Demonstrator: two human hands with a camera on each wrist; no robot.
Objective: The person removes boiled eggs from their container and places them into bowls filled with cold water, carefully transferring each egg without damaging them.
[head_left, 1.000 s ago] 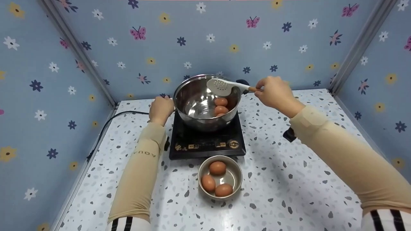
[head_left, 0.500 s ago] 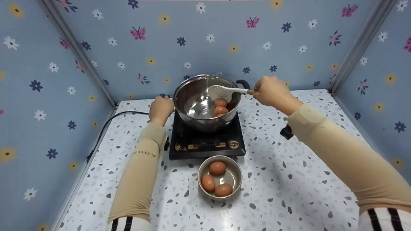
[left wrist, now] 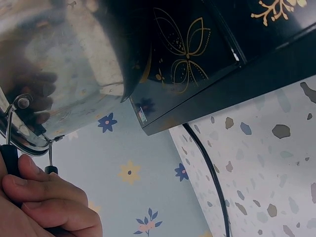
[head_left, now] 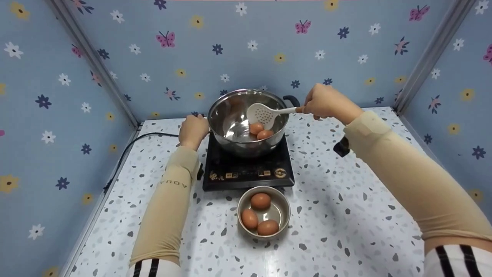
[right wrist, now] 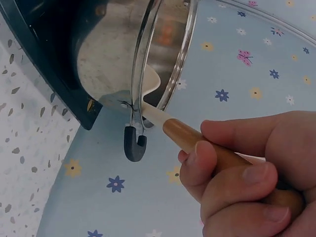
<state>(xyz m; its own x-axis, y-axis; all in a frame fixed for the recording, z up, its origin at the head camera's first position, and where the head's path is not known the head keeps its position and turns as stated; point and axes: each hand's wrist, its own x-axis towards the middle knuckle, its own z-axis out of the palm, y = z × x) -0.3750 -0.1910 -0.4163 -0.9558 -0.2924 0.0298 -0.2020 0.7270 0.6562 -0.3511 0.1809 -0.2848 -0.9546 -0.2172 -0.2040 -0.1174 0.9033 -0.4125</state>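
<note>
A steel pot stands on a black induction cooker. At its left side my left hand grips the black pot handle. My right hand holds a white slotted spoon by its wooden handle. The spoon's perforated head is tilted inside the pot, close against a brown egg; whether it bears the egg is unclear. A second egg lies in front, and the spoon may hide more. The pot's right handle is free.
A small metal bowl with three brown eggs stands before the cooker on the speckled tabletop. A black cord runs off to the left. Flowered panels wall the back and sides.
The spoon has gone down into the pot and its head has turned among the eggs. One egg has shifted left, and fewer eggs show. The left hand has stayed put.
</note>
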